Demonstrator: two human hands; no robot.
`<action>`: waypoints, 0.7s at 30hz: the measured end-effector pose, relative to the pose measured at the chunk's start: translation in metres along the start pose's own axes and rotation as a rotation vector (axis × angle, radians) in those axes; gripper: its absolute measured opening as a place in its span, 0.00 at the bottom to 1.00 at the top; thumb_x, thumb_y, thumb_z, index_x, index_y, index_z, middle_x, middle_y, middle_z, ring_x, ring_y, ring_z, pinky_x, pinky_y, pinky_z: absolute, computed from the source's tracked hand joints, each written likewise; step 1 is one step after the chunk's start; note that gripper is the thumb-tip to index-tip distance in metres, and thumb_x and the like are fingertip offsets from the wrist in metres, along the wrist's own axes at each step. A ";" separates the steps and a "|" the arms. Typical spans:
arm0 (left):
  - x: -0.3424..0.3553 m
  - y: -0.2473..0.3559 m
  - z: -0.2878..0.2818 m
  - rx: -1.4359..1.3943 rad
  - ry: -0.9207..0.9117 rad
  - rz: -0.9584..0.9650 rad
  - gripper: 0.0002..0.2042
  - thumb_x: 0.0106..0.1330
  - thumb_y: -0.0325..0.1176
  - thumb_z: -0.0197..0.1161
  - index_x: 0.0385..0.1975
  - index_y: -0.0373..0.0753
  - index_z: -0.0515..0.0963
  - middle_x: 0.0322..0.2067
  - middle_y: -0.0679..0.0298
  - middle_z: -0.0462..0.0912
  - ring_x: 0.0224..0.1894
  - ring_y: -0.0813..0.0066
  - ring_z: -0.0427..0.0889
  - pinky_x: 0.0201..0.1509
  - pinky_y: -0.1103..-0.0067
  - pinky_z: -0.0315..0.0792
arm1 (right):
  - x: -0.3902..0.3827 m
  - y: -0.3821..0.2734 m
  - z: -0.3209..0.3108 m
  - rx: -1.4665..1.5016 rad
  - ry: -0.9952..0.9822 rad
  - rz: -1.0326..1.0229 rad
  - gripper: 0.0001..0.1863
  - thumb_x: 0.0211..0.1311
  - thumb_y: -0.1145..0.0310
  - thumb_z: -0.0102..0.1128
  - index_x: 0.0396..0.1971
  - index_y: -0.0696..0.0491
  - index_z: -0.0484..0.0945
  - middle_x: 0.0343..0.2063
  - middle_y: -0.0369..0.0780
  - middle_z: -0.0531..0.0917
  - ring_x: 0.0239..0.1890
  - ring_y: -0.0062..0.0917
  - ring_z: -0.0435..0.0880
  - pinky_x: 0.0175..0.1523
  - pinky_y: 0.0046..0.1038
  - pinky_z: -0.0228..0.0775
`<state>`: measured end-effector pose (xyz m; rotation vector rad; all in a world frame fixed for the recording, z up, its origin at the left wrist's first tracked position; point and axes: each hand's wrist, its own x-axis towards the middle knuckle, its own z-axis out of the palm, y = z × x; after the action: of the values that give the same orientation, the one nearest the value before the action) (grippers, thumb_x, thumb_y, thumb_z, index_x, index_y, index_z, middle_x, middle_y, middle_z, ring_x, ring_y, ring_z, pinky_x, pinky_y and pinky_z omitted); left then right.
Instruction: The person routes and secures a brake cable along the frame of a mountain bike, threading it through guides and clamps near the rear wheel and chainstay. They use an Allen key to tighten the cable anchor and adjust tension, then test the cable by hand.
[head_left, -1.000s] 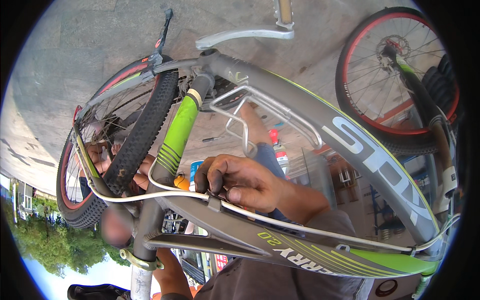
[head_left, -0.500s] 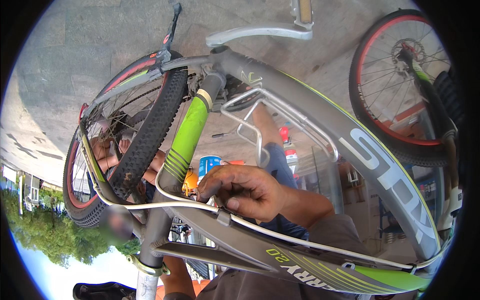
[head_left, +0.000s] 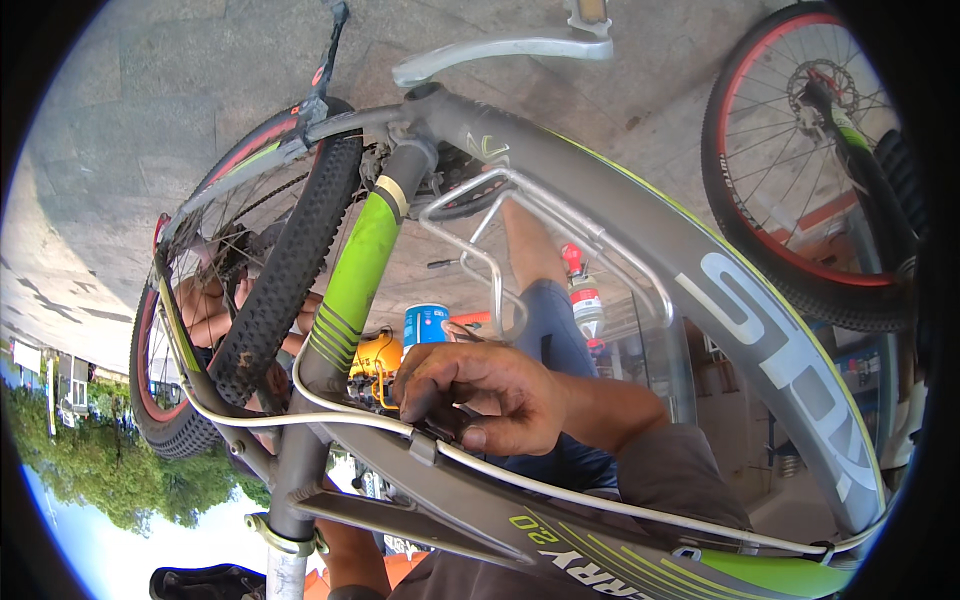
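My right hand [head_left: 480, 395] is curled at the grey top tube of a bicycle frame [head_left: 450, 500], beside a cable clip [head_left: 422, 445] and white cable [head_left: 590, 490]. Its fingers are pinched; what is between them is too hidden to make out. My left forearm [head_left: 350, 560] shows behind the lower frame, its hand hidden. A green-striped tube [head_left: 355, 275] rises left of my right hand, with a silver bottle cage [head_left: 485, 255] above.
Another person's hands [head_left: 200, 310] show through the rear wheel [head_left: 260, 330]. A separate red-rimmed wheel [head_left: 730, 150] is upper right. A blue can [head_left: 425, 325], yellow object [head_left: 370, 355] and red-capped bottle [head_left: 585, 310] sit beyond the frame. A silver crank [head_left: 500, 55] projects above.
My right hand has shifted slightly downward, its fingertips curled closer to the tube by the clip. The view has shifted a little, showing more of the blue can and yellow object.
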<state>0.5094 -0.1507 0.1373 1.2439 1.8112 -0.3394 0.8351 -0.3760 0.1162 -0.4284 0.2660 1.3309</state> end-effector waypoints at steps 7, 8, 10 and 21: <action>-0.012 -0.008 -0.007 0.011 0.024 0.008 0.17 0.59 0.23 0.64 0.48 0.33 0.74 0.45 0.59 0.78 0.44 0.72 0.78 0.45 0.78 0.72 | 0.000 0.004 0.006 -0.081 0.054 -0.213 0.17 0.61 0.66 0.55 0.46 0.60 0.75 0.45 0.54 0.72 0.46 0.34 0.73 0.49 0.32 0.67; -0.015 -0.009 -0.010 0.016 0.038 0.008 0.17 0.59 0.23 0.64 0.48 0.33 0.74 0.45 0.59 0.78 0.44 0.72 0.78 0.45 0.78 0.72 | -0.005 0.000 0.007 -0.120 0.073 -0.266 0.17 0.60 0.66 0.55 0.46 0.59 0.76 0.45 0.55 0.72 0.46 0.34 0.74 0.48 0.31 0.68; -0.024 -0.008 -0.012 0.016 0.068 0.010 0.17 0.59 0.23 0.64 0.48 0.33 0.74 0.45 0.59 0.78 0.44 0.72 0.78 0.46 0.78 0.72 | -0.012 -0.012 0.007 -0.111 0.068 -0.367 0.13 0.60 0.70 0.58 0.45 0.55 0.79 0.46 0.57 0.72 0.36 0.34 0.78 0.43 0.30 0.72; -0.002 -0.006 0.004 -0.014 0.028 0.140 0.17 0.59 0.23 0.64 0.48 0.33 0.73 0.45 0.59 0.78 0.44 0.72 0.77 0.47 0.78 0.72 | -0.024 -0.048 -0.005 -0.843 -0.063 -0.403 0.12 0.58 0.66 0.62 0.40 0.54 0.74 0.42 0.52 0.81 0.44 0.43 0.82 0.52 0.43 0.71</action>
<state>0.5071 -0.1573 0.1349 1.3639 1.7354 -0.2314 0.8769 -0.4077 0.1288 -1.0801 -0.4438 1.0032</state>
